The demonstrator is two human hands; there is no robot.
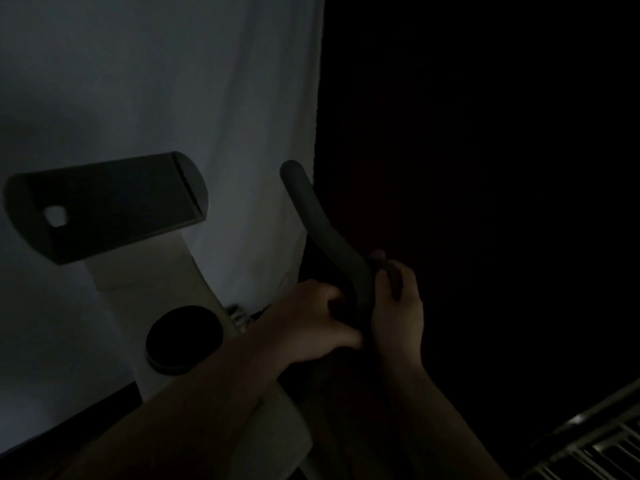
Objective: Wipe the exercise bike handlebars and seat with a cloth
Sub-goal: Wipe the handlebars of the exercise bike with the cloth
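Gripping the lower bend of the dark grey curved foam handlebar (325,233), the left hand (311,320) and right hand (398,306) curl round it from either side, its long axis rising toward eleven o'clock; no cloth shows.

dark grey handlebar (320,223), white curtain (156,81), black round knob (184,336)

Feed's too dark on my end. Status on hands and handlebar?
Left hand grips handlebar low. Right hand curled on its far side, maybe on a cloth, too dark to tell. Nothing blocking the bar.
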